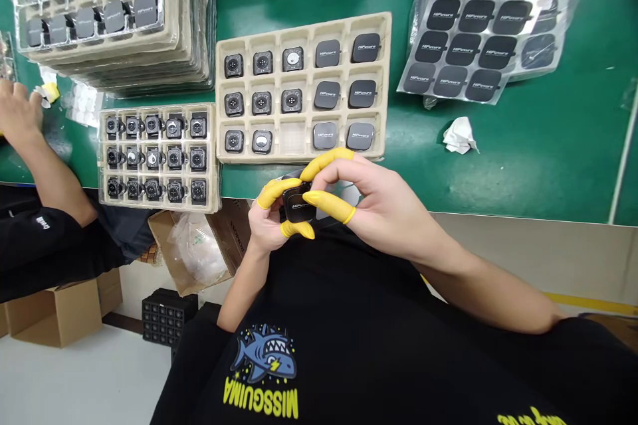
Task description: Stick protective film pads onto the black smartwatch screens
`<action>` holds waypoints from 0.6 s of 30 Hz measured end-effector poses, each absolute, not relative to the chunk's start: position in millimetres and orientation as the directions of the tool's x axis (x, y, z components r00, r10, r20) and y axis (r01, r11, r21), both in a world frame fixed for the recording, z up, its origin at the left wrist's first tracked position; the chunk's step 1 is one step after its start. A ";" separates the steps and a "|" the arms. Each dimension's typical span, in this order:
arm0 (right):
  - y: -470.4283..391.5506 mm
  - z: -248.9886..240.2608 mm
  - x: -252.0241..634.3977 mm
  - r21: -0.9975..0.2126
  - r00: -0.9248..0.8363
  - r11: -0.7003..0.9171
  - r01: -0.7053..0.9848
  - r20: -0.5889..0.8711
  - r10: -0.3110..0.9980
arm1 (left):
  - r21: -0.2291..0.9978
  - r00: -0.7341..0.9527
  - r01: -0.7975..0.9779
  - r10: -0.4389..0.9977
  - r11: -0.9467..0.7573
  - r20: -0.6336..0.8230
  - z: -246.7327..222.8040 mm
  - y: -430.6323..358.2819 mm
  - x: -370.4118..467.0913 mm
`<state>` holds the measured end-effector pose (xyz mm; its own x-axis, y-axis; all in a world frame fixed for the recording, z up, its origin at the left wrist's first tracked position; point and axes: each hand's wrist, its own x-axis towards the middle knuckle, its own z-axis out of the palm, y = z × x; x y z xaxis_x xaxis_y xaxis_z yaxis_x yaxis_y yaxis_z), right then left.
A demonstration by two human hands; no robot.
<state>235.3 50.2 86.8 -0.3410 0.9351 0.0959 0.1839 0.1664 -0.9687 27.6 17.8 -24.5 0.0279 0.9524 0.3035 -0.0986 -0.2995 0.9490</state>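
My left hand [269, 218], with yellow finger cots, grips a black smartwatch body [298, 204] by its sides. Pale lettering shows on the watch's dark, square face. My right hand [386, 202], also in yellow finger cots, pinches at the watch's upper right edge, its thumb over the face. Whether a loose film sits in that pinch is hidden. A greyish sheet [351, 195] shows partly behind the right fingers. Just beyond my hands lies a beige tray [304, 158]. Its left compartments hold watch bodies back side up; the right ones hold watches with black HiFuture-marked faces. One front compartment is bare.
A second tray of watches [159, 139] stands left, below a tall tray stack [192, 33]. HiFuture sticker sheets [463, 46] lie at right, near crumpled tissue [459, 136]. Another person's hand [20, 113] is at far left. An open carton [199, 252] sits below the table edge.
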 end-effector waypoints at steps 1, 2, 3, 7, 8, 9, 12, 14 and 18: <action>50.1 86.6 235.3 -0.967 -0.342 0.173 0.184 0.102 0.934 | 0.948 0.028 -0.100 0.951 -0.304 0.308 -23.9 17.8 27.7; 50.1 86.3 235.3 -0.966 -0.343 0.180 0.185 0.108 0.933 | 0.947 0.027 -0.098 0.950 -0.306 0.310 -23.4 17.8 27.7; 50.1 86.1 235.3 -0.965 -0.345 0.185 0.187 0.112 0.932 | 0.947 0.026 -0.094 0.950 -0.307 0.311 -22.8 17.6 27.9; 49.9 85.5 235.5 -0.959 -0.356 0.204 0.194 0.125 0.926 | 0.948 0.012 -0.070 0.950 -0.311 0.312 -20.8 17.2 28.4; 49.8 85.4 235.5 -0.958 -0.357 0.208 0.197 0.127 0.925 | 0.949 0.012 -0.067 0.951 -0.308 0.310 -20.3 17.3 28.5; 49.6 85.2 235.4 -0.957 -0.357 0.211 0.200 0.129 0.925 | 0.950 0.014 -0.066 0.951 -0.306 0.308 -19.7 17.4 28.6; 48.7 83.7 234.7 -0.951 -0.353 0.226 0.209 0.142 0.925 | 0.949 0.019 -0.072 0.951 -0.307 0.309 -17.9 17.7 28.9; 48.0 82.0 234.0 -0.946 -0.350 0.240 0.218 0.154 0.924 | 0.949 0.016 -0.074 0.951 -0.307 0.309 -17.4 17.4 29.1; 46.4 79.0 233.1 -0.933 -0.357 0.260 0.251 0.160 0.920 | 0.952 0.019 -0.068 0.953 -0.300 0.302 -18.0 15.3 28.7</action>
